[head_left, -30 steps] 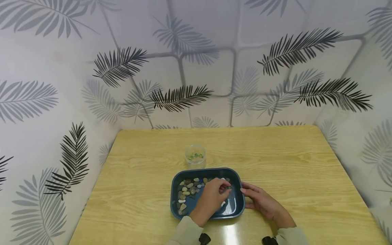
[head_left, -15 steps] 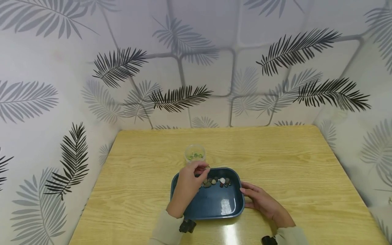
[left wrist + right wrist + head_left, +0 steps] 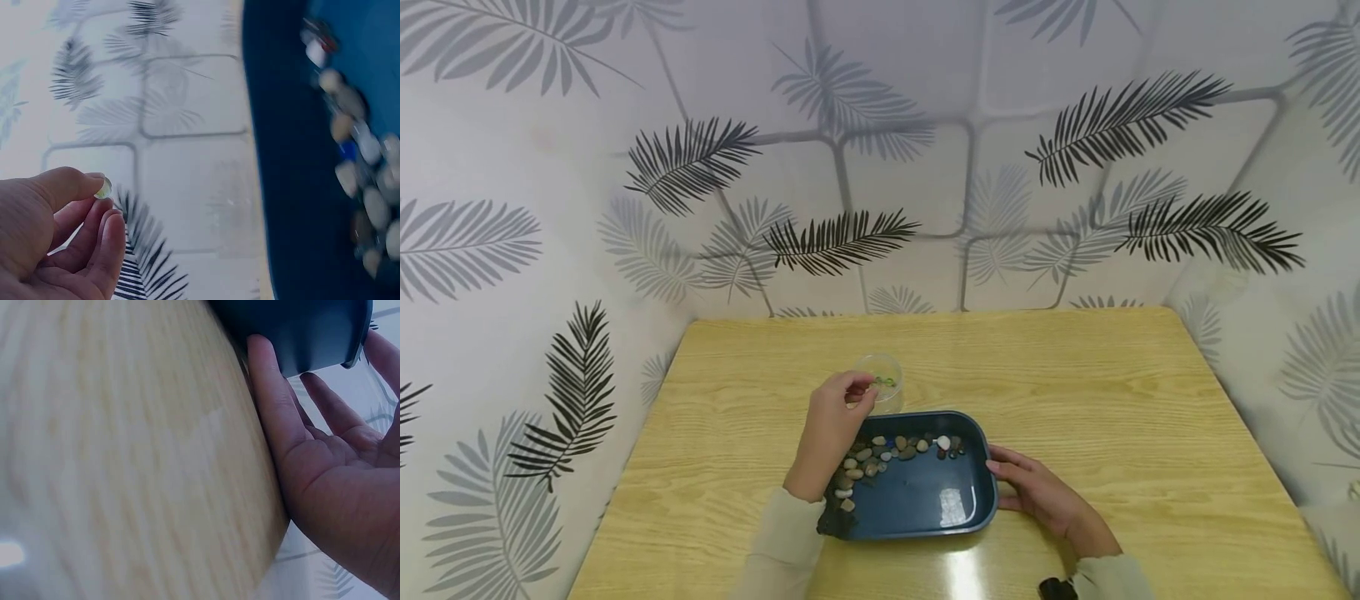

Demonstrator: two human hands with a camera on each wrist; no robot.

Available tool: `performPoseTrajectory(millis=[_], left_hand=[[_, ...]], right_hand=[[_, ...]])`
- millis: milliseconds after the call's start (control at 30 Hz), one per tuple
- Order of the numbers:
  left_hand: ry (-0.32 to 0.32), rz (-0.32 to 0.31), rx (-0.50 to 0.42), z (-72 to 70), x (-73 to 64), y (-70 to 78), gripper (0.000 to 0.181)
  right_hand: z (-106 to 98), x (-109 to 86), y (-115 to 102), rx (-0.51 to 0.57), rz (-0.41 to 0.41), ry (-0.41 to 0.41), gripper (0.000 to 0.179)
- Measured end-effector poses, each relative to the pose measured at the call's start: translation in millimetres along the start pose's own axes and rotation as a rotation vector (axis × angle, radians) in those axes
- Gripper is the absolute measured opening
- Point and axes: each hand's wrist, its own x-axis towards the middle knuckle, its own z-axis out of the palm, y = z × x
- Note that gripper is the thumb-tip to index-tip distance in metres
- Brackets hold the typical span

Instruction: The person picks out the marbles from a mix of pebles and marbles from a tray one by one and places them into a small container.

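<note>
My left hand [image 3: 833, 417] is at the near left side of a clear round container [image 3: 891, 398] and pinches a small clear glass marble [image 3: 105, 189] with a green tint between thumb and forefinger. Green-marked marbles [image 3: 889, 382] show inside that container. In front of it is a dark blue rectangular tray [image 3: 917, 533]. My right hand [image 3: 1045, 496] touches the tray's right end, its fingers fairly straight against the outer wall in the right wrist view.
Pebbles [image 3: 863, 455] in white, tan, grey and brown lie along the tray's back and left, with a blue piece [image 3: 347, 150] among them. The wooden table [image 3: 1112, 400] meets a leaf-patterned backdrop [image 3: 917, 275].
My left hand has gone from inside the tray, back and leftward over its rim to the container, carrying the marble. My right hand has stayed at the tray's right end.
</note>
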Motion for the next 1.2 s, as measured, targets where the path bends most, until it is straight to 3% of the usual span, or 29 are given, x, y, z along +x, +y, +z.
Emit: performPoseTrajectory(millis=[300,567,867,1200], left_hand=[[-0.089,-0.06,0.115,12.3,18.6,-24.1,0.015],[-0.19,-0.087,0.177,26.4,31.9,-30.9,0.02],[-0.245,-0.077,0.23,41.8,43.3,-41.6,0.016],[-0.263,-0.118,0.233,54.5,49.7,-45.5,0.016]], right_hand=[[-1,-1.0,0,0.0,-0.001,0.008,0.062],[-2,-1.5,2,-0.001,-0.01,0.0,0.061],[-3,-2.1,3,0.021,-0.002,-0.022,0.059],[-4,-1.2,2,0.01,-0.009,-0.02,0.059]])
